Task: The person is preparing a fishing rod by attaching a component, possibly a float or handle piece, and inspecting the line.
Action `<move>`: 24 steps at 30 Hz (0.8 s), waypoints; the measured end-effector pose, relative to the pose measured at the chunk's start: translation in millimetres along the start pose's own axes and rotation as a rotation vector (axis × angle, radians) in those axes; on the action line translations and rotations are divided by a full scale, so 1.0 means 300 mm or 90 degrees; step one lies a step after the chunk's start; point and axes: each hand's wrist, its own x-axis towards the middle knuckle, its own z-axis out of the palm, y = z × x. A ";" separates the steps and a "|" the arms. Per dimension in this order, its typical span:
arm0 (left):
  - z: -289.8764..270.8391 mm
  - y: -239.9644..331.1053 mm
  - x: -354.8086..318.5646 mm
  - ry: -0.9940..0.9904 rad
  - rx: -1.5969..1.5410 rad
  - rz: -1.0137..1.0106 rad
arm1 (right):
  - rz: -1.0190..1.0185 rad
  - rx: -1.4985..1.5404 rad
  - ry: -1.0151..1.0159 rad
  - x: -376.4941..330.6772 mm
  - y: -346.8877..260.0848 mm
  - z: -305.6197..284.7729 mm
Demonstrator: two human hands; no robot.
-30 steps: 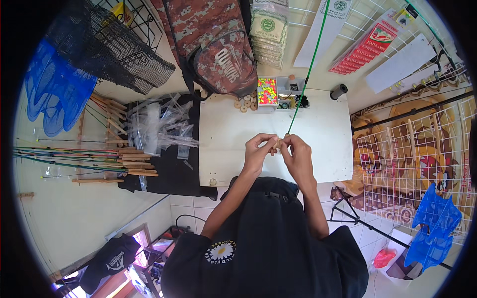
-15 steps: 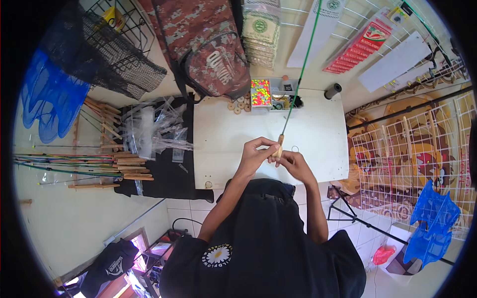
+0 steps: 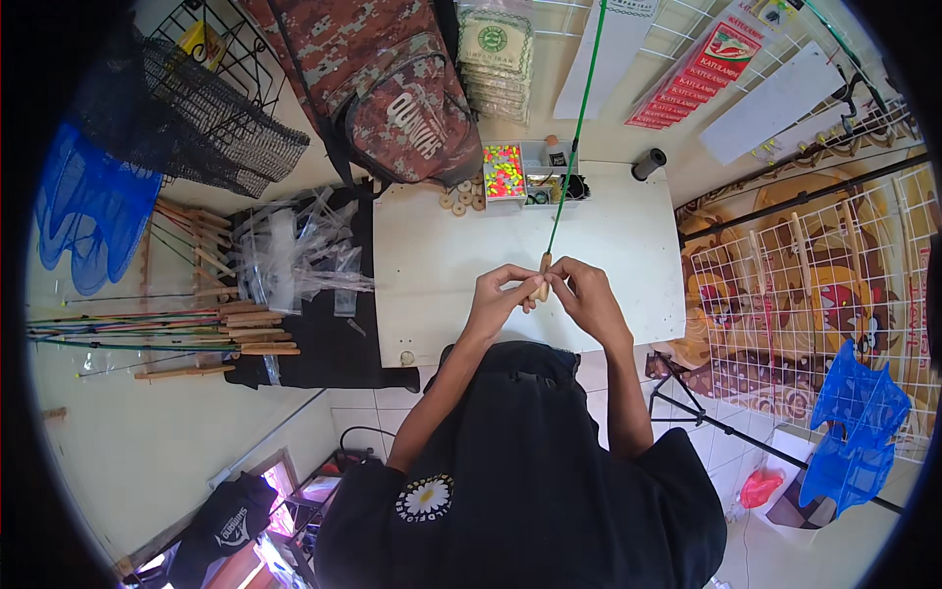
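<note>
A fishing rod (image 3: 565, 204) with a thin green blank and a short wooden handle stands over the front half of the white table, slanting up and away to the top of the view. My left hand (image 3: 502, 296) is closed around the wooden handle (image 3: 543, 287), thumb and fingers pinching it. From the other side, my right hand (image 3: 587, 298) comes in with thumb and forefinger pinched together right against the handle; whatever sits between those fingertips is too small to make out.
On the white table (image 3: 442, 255), a divided tray (image 3: 557, 201) of bright beads and small parts stands at the back, beside round wooden discs (image 3: 459, 199) and a dark cylinder (image 3: 648, 164). A camouflage backpack (image 3: 402, 108) hangs behind. Several wooden-handled rods (image 3: 257, 329) lie left.
My right hand has risen along the handle and turned its fingertips against the handle's side. The rod stands slightly further left in view. A small loop by my right hand no longer shows.
</note>
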 end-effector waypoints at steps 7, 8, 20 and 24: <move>0.015 -0.017 0.004 0.018 -0.040 -0.005 | 0.064 0.033 0.166 -0.050 0.016 0.105; 0.019 -0.015 0.003 0.018 -0.040 -0.005 | 0.074 0.047 0.194 -0.056 0.007 0.112; 0.033 -0.014 0.018 0.063 -0.055 0.036 | 0.150 0.309 0.178 -0.108 0.040 0.166; 0.030 0.006 0.012 0.076 -0.036 0.038 | 0.186 0.316 0.079 -0.131 0.066 0.170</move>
